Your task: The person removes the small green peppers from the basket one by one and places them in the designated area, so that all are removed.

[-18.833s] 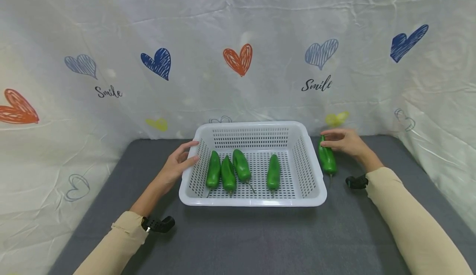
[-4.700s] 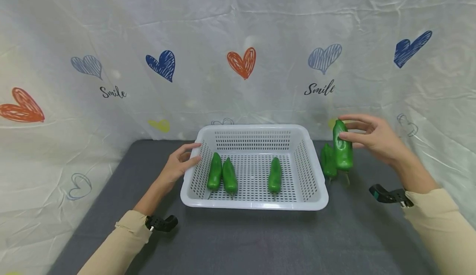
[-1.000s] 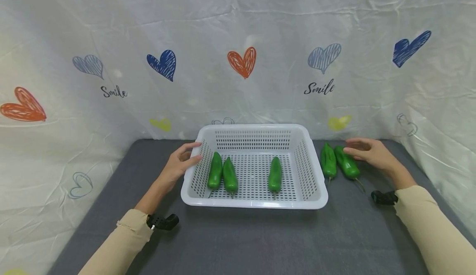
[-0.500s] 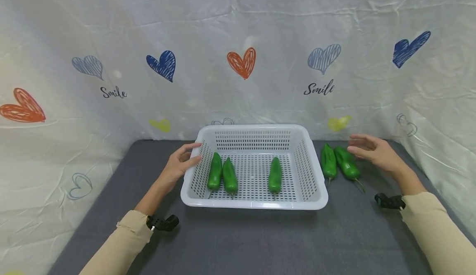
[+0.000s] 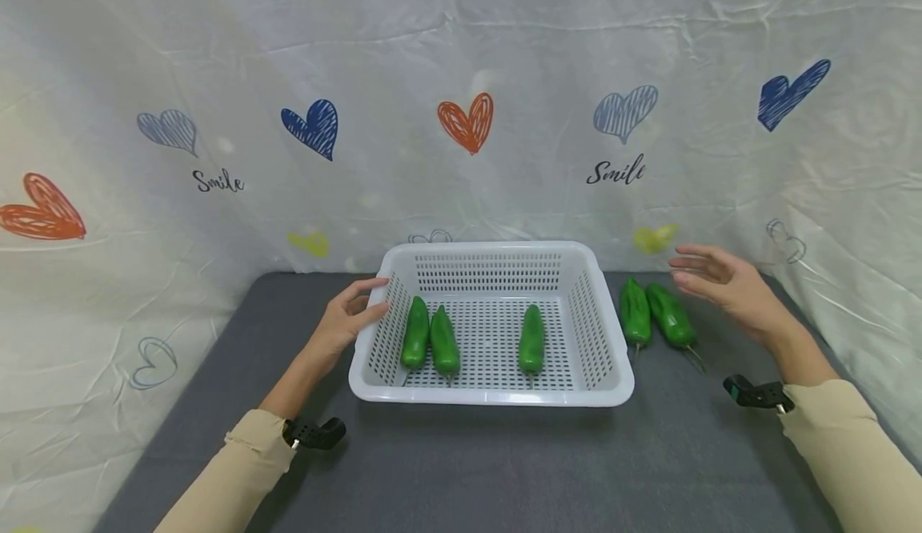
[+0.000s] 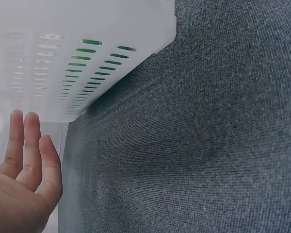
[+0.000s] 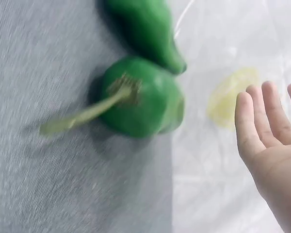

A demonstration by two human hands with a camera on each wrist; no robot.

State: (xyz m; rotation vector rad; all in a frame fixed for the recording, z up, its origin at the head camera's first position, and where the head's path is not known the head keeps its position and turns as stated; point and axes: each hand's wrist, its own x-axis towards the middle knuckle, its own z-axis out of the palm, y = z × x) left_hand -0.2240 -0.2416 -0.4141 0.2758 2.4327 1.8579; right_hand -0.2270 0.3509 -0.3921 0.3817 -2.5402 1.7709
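Note:
A white perforated plastic basket [image 5: 491,396] stands on the dark grey cloth. Inside it, two green chili peppers [image 5: 415,333] lie side by side at the left, and another green pepper [image 5: 531,339] lies right of the middle. My left hand [image 5: 338,321] touches the basket's left rim; in the left wrist view its visible fingers [image 6: 32,145] are fairly straight against the outer wall. Two more peppers [image 5: 635,313] lie on the cloth just right of the basket. My right hand [image 5: 731,285] hovers right of the outer pepper [image 5: 672,315], fingers spread, holding nothing.
The grey cloth [image 5: 490,469] covers the table in front of the basket and on both sides. A white sheet [image 5: 374,173] printed with hearts and "Smile" hangs right behind the table. Each wrist wears a black camera band [image 5: 314,434].
Earlier the right hand held a pepper beside the first one on the right; that pepper now lies there, released. The right hand has lifted away. The left hand stays at the rim.

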